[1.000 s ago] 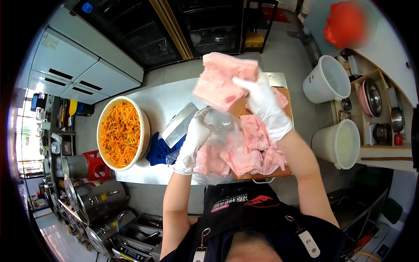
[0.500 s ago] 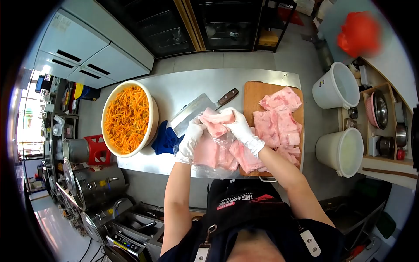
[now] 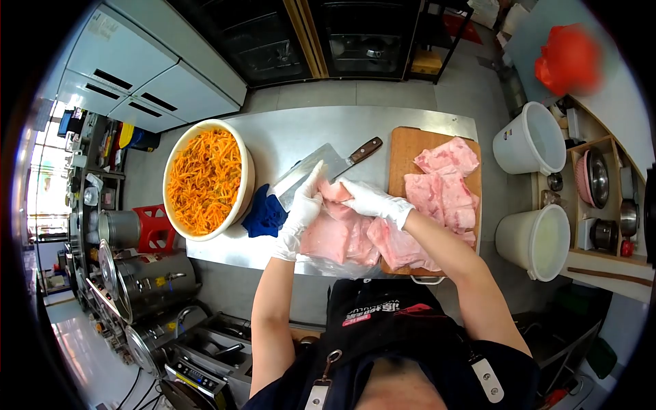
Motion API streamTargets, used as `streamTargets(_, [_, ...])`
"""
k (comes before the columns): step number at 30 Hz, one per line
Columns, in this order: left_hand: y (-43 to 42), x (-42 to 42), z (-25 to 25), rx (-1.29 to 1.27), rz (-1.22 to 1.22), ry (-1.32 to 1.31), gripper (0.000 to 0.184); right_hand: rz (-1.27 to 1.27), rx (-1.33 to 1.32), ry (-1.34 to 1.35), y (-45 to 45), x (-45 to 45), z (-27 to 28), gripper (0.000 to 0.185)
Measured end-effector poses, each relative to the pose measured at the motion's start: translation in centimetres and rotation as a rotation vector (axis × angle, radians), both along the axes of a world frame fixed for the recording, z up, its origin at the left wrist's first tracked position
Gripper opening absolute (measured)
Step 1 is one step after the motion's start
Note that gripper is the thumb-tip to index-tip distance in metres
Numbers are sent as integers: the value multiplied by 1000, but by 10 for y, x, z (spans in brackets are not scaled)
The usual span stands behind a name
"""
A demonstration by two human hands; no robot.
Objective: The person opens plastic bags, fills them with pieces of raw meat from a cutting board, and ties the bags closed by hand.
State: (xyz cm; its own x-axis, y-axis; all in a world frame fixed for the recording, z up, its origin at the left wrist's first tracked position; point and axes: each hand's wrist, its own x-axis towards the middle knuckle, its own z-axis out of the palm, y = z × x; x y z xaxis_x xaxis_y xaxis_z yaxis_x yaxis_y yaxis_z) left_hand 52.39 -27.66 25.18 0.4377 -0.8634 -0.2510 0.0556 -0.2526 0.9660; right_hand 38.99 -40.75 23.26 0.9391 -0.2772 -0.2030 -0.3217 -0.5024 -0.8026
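1 pink meat piece is sitting between left hand, fingers extending alongside, grip unclear, and right hand, pinching its end, with meat slabs lying just bodyward; step is looking like positioning, next move probably calling for a steady hold.

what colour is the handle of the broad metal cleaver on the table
The cleaver handle is dark brown, shown in the head view.
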Motion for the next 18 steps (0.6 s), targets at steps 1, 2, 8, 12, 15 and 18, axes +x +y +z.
streamTargets(1, [3,5,-25,-150,-46,-116,72,19,-34,38,2,2,3,30])
streamTargets(2, [3,7,-32,-151,-16,-377,69,39,-68,75,4,3,7,30])
streamTargets(8, [0,14,-18,261,193,-876,30,102,-203,-78,9,13,5,26])
streamTargets(12, [-4,36,-41,267,148,-1097,10,117,-384,-293,13,15,5,30])
streamTargets(15, [-9,21,-5,-34,240,-1131,9,230,-479,-138,13,22,7,33])
streamTargets(18, [-11,6,17,-74,341,-123,6,224,-439,-32,11,24,1,31])
